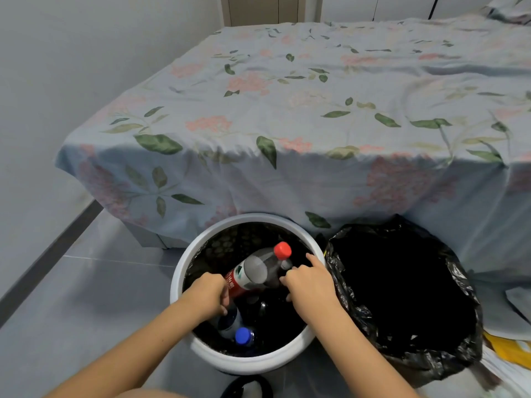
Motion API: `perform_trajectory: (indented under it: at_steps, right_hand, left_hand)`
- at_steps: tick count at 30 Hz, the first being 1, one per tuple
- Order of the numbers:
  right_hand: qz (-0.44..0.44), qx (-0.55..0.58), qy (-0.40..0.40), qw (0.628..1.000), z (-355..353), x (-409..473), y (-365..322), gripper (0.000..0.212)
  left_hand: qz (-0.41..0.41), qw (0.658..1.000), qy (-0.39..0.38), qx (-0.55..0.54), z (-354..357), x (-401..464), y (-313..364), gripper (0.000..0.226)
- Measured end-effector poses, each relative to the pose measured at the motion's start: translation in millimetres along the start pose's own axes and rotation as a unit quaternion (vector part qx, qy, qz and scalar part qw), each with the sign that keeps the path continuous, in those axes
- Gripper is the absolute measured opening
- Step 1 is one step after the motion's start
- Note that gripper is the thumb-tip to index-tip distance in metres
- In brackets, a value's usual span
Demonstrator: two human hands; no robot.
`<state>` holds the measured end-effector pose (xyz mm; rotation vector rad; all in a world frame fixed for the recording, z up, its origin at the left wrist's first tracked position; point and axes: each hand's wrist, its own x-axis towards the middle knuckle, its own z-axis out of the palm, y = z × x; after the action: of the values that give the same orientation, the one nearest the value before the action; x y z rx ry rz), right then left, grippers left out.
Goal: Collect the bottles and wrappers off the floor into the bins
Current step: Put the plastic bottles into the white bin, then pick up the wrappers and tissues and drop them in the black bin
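Both grips, left hand (207, 294) and right hand (309, 282), clamp red-capped bottle (258, 271) over white bin (184, 271); label unreadable.

I see two bins side by side on the floor (86, 282) at the foot of the bed (316, 96), the round bin (184, 271) on the left and the bag-lined bin (448, 334) just to its right, the two nearly touching. Inside the round bin one bottle (258, 271) lies tilted on top between my left hand (208, 297) and right hand (310, 282), with a second bottle (235, 326) beneath it nearer me. A wall (43, 96) runs along the left of the bed.
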<state>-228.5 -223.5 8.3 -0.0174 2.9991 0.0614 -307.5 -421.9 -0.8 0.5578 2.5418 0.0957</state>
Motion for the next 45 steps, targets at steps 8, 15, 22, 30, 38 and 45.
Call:
perform_trajectory:
  at_steps: [8,15,22,30,38,45]
  right_hand:
    - [-0.057,0.072,0.041,0.995,-11,-7,12,0.034]
    - [0.04,0.213,0.218,0.952,-42,-65,65,0.042]
    - [0.28,0.244,0.23,0.9,-13,-160,183,0.028]
    - [0.507,0.308,0.128,0.795,87,-301,253,0.03]
    - [0.633,0.411,0.026,0.656,168,-391,252,0.042]
    - [0.69,0.494,0.069,0.525,234,-373,243,0.069]
  left_hand:
    - [0.084,0.989,0.068,0.097,-52,-16,38,0.022]
    - [0.237,0.967,0.092,0.027,-104,-22,139,0.015]
    - [0.396,0.917,0.047,0.014,-89,-13,279,0.013]
    - [0.509,0.857,-0.069,0.039,20,-19,437,0.025]
    - [0.379,0.895,-0.231,0.049,149,-20,489,0.02]
    - [0.323,0.924,-0.192,0.075,230,6,462,0.064]
